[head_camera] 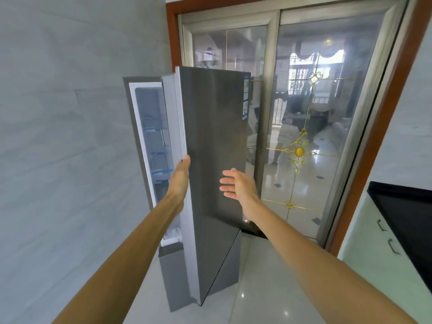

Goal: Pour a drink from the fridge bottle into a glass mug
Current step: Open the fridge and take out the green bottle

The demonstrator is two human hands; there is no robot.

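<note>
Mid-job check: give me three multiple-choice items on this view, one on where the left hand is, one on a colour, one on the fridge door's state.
1. Where is the left hand?
A. On the edge of the fridge door
B. On the black countertop
C. On the sliding glass door

2. What colour is the fridge door's outer face?
A. White
B. Dark grey
C. Red

3. What state is the fridge door in?
A. Fully shut
B. Removed
C. Partly open

Answers: 1 A, the fingers wrap the door's edge; 2 B, the panel reads dark grey; 3 C, the lit interior shelves show through the gap, while the right hand hovers open before the door.
</note>
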